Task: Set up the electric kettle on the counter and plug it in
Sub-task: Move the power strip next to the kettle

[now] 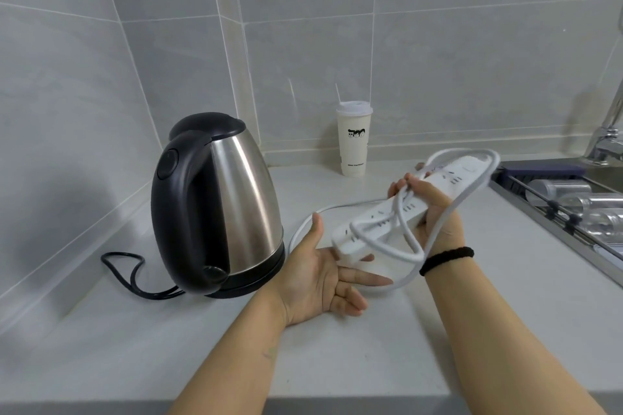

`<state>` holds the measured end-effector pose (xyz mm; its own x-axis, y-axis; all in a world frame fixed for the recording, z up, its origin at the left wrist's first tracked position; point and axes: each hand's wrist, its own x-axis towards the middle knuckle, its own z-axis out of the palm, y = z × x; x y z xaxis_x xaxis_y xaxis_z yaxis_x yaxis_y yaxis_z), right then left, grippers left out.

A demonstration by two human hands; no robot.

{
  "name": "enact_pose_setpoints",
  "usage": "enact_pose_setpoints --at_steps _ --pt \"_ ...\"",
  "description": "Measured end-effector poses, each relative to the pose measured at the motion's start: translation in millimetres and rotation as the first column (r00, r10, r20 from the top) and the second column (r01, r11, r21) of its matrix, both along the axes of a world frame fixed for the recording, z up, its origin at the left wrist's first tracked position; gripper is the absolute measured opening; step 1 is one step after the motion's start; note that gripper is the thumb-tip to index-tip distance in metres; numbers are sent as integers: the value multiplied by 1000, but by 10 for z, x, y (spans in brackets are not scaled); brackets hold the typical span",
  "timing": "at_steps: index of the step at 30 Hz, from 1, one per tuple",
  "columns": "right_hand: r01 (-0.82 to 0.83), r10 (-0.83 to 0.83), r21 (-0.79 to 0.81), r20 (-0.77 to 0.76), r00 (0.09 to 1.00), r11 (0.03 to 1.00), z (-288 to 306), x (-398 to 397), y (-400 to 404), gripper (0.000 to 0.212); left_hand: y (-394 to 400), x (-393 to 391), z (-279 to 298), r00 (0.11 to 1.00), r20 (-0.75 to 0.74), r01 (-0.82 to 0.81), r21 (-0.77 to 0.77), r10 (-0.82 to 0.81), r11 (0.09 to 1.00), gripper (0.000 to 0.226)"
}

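A steel electric kettle [232, 209] with a black handle and lid stands on its black base on the white counter [337, 347], at the left near the wall corner. Its black cord [135, 276] loops on the counter to its left. My right hand [435, 212] grips a white power strip [401, 209] from below and holds it above the counter. The strip's white cable [478, 185] loops loosely over it and my wrist. My left hand [323, 280] lies palm up with straight fingers under the strip's near end, touching it.
A tall white lidded cup [354, 141] stands at the back against the tiled wall. A sink with a dish rack [573, 209] and a chrome tap [606, 141] is at the right. The counter's front edge runs along the bottom.
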<state>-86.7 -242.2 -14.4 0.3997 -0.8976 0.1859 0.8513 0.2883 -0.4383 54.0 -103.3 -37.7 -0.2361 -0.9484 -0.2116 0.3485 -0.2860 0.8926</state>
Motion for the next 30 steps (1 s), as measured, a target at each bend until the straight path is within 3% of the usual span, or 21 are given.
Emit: enact_pose_setpoints --at_steps 3,5,7,9,11,13,17,20,23,26,30 --pt "180 -187 152 32 982 972 -27 -136 -111 38 -5 -29 -30 991 133 13 -15 -11 1000 96" --pt "306 -312 225 -9 950 925 -28 -193 -127 34 19 -88 -40 969 248 -1 -84 22 996 74" --pt "418 -404 252 -107 908 873 -27 -200 -110 33 71 -135 -44 919 387 -3 -189 77 982 49" --pt "520 -470 214 -245 848 827 -36 -185 -91 32 120 -166 -40 866 483 -2 -260 132 966 39" --pt "597 -530 117 -349 773 794 -41 -159 -74 37 140 -162 -30 856 472 -55 -320 210 946 39" --pt "641 -579 48 -382 720 766 -36 -145 -70 40 129 -114 -21 892 334 -165 -383 303 909 33" --pt "598 -557 7 -357 750 802 -10 -134 -19 28 92 -29 23 857 1 -473 -394 515 788 17" --pt "472 -446 6 -318 837 882 -6 -140 10 22 64 -11 44 779 -119 -608 -386 616 694 12" --pt "349 -328 12 -314 891 937 -6 -157 4 18 56 10 56 718 -114 -665 -404 687 628 26" --pt "252 -248 -27 -301 921 967 -19 -188 -19 24 47 32 58 697 -20 -659 -412 717 629 42" --pt "103 -124 -95 -252 960 990 13 -262 -12 23 43 27 47 690 70 -646 -390 720 656 40"
